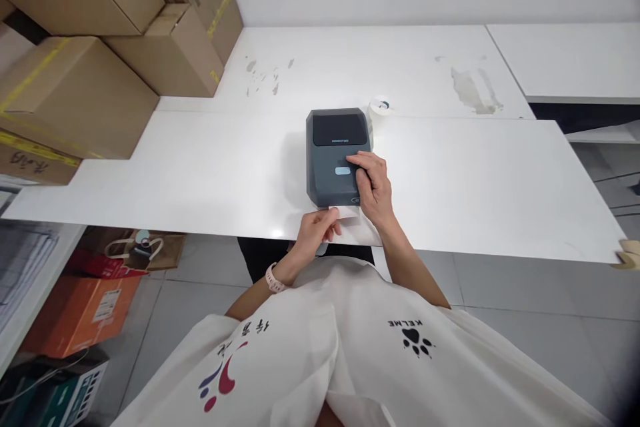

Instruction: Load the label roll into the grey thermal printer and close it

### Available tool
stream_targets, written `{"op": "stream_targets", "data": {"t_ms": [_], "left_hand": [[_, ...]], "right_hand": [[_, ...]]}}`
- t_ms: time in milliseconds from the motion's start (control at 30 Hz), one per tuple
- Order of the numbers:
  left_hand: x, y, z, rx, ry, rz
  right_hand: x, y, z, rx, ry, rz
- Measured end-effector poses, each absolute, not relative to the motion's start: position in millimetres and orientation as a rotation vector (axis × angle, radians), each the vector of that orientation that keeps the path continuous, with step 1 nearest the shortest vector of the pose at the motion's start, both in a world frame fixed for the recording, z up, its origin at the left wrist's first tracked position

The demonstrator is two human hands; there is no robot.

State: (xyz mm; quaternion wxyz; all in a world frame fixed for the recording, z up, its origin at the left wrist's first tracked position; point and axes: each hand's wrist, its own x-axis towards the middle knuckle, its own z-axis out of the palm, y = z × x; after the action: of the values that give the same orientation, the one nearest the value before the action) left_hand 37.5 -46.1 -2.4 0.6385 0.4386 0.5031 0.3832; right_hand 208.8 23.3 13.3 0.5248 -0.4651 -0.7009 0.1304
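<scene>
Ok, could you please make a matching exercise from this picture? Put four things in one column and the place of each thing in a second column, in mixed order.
Things:
1. label printer
2. right hand
3. left hand
4. white roll

Places:
a. pinches the white label at the label printer's front edge
b. stands just behind the label printer, at its right rear corner
c. sits in the middle of the white table
d. lies on top of the label printer

Pairs: 1-c, 2-d, 3-a, 4-b
</scene>
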Motion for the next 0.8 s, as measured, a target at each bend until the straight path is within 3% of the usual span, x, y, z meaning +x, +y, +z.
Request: {"op": "stream_targets", "data": {"t_ms": [333,500,800], "left_hand": [[32.8,-35.6,0.2,1.134,1.115,0.802],[17.0,-36.5,-0.5,1.067,1.307,1.122],[-13.7,7.5,17.8,1.074,1.379,1.398]], "right_hand": [[214.9,21.0,14.7,-1.127,-1.833,0.137],[214.7,15.1,22.6,-1.281,-1.91,0.146],[215.2,23.7,51.9,-1.062,-1.71,0.257]]}}
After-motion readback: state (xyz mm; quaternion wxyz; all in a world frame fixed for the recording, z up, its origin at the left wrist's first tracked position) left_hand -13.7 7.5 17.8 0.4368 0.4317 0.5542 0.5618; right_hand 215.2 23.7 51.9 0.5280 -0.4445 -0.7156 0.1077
